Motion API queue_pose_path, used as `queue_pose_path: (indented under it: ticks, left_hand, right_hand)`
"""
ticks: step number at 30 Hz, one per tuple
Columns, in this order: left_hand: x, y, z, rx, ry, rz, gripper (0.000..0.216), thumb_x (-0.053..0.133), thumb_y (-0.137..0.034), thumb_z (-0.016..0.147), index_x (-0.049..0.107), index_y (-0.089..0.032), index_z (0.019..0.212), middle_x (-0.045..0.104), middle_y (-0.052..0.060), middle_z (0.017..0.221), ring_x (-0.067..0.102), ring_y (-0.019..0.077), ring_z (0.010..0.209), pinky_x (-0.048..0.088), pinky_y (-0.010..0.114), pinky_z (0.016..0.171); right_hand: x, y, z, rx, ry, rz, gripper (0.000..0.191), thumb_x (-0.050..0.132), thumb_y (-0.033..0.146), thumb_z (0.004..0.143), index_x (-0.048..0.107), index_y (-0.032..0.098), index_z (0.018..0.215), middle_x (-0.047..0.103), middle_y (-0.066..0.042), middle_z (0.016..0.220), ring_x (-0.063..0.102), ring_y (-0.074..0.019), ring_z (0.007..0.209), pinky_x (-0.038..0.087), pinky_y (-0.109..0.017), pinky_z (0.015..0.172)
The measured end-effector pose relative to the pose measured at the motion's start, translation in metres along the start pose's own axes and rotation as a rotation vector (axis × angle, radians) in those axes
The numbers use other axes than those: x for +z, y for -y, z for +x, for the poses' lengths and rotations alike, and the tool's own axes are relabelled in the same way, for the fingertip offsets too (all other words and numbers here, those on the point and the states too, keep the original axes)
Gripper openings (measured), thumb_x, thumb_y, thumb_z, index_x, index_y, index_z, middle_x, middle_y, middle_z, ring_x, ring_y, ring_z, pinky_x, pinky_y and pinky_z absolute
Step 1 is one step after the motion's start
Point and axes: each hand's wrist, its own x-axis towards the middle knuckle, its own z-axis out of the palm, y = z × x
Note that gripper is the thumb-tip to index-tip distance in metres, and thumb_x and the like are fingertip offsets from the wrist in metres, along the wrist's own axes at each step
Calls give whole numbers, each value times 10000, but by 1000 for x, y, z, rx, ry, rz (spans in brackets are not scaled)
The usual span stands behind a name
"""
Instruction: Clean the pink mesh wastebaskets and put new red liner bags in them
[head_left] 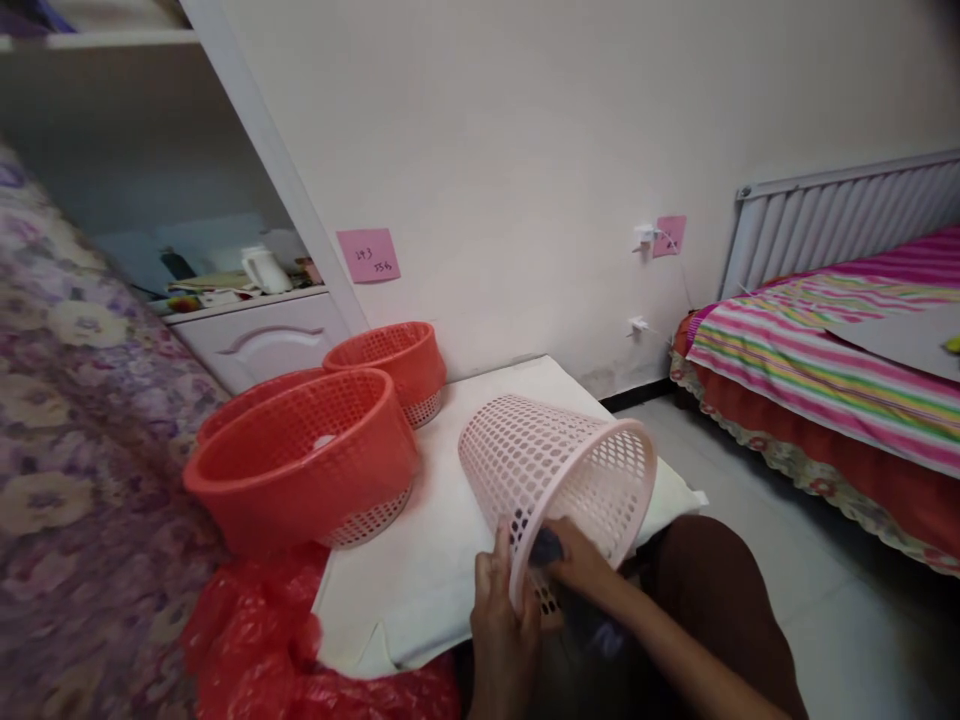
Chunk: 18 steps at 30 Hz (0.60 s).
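We are holding a pale pink basket on its side, its round mouth facing toward us and to the right. Our left hand is pinching the near edge of the rim, with the fingers lying along the outside of the holed wall. Our right hand is reaching into the mouth, just right of the left hand, and its fingers are closing around a dark cloth-like piece, too blurred for us to name surely. The basket is resting beyond both hands on a white-covered table.

To the left of our left hand, a large red basket is standing upright with its opening upward. A second red basket is standing behind it, farther from our hands, and the edge of a third is showing, mostly hidden. Crumpled red plastic is lying low on our left hand's side, near a flowered curtain.

A brown-clothed knee is showing just right of our right hand. Well beyond it, a bed is wearing a striped cover. Ahead of our hands, two pink notes are hanging on the wall.
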Motion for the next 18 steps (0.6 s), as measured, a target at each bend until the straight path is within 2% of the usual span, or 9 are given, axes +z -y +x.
queue_pose_path:
  ticks: [2, 5, 6, 7, 10, 11, 14, 15, 18]
  left_hand:
    - [2, -4, 7, -20, 7, -29, 748, 408, 4, 842, 265, -251, 1530, 508, 24, 963, 596, 138, 718, 537, 242, 626]
    - [-6, -9, 25, -4, 17, -58, 773, 405, 21, 805, 325, -276, 1513, 485, 10, 914, 586, 151, 758, 540, 255, 684]
    - [-10, -10, 31, 10, 21, -61, 773, 407, 24, 798, 345, -283, 1505, 486, 14, 921, 586, 157, 792, 541, 262, 712]
    - [-14, -11, 37, 27, 28, -62, 770, 412, 26, 793, 368, -287, 1495, 487, 17, 929, 584, 160, 815, 539, 267, 729]
    - [-21, -15, 50, 63, 60, -55, 764, 429, 33, 775, 416, -290, 1467, 485, 12, 921, 572, 159, 813, 528, 264, 730]
    - [-21, -17, 52, 66, 73, -54, 764, 431, 35, 769, 423, -287, 1462, 488, 12, 923, 570, 160, 820, 525, 266, 735]
    - [-15, -21, 54, 27, 63, -77, 736, 434, 23, 778, 425, -269, 1453, 491, 17, 956, 565, 165, 834, 515, 278, 750]
    - [-11, -22, 52, 18, 49, -89, 721, 440, 13, 785, 426, -267, 1449, 484, 20, 969, 560, 167, 839, 512, 284, 757]
    - [5, -19, 42, -7, 32, -112, 749, 430, 9, 786, 389, -293, 1470, 448, 16, 971, 540, 168, 826, 502, 289, 747]
  right_hand:
    - [11, 22, 6, -107, 68, 313, 538, 595, 139, 665, 660, 172, 1199, 694, -83, 1101, 616, -279, 1089, 464, -402, 1003]
    - [13, 44, 16, -203, 33, 638, 518, 535, 176, 738, 616, 183, 1250, 704, -60, 1144, 633, -255, 1078, 455, -409, 1028]
    - [12, 44, 20, -227, 27, 604, 534, 526, 161, 735, 606, 185, 1262, 702, -60, 1157, 637, -248, 1077, 461, -399, 1022]
    - [10, 40, 23, -242, 32, 472, 557, 528, 137, 716, 606, 192, 1265, 698, -59, 1172, 639, -241, 1083, 469, -379, 1012]
    - [-4, 14, 36, -180, 53, -137, 642, 553, 51, 626, 639, 220, 1239, 674, -81, 1241, 635, -262, 1124, 491, -356, 971]
    - [-12, 5, 42, -137, 26, -265, 646, 558, 31, 616, 652, 210, 1230, 657, -111, 1272, 625, -294, 1148, 491, -384, 970]
    - [-43, -14, 68, -56, -130, -380, 571, 541, 50, 722, 614, 110, 1286, 567, -237, 1360, 531, -400, 1259, 451, -514, 1000]
    - [-52, -15, 78, -46, -181, -391, 529, 521, 81, 785, 594, 100, 1309, 551, -248, 1373, 501, -410, 1287, 427, -542, 1019]
    - [-65, -12, 106, -76, -240, -385, 379, 477, 169, 916, 637, 188, 1260, 608, -173, 1324, 521, -350, 1272, 399, -529, 1062]
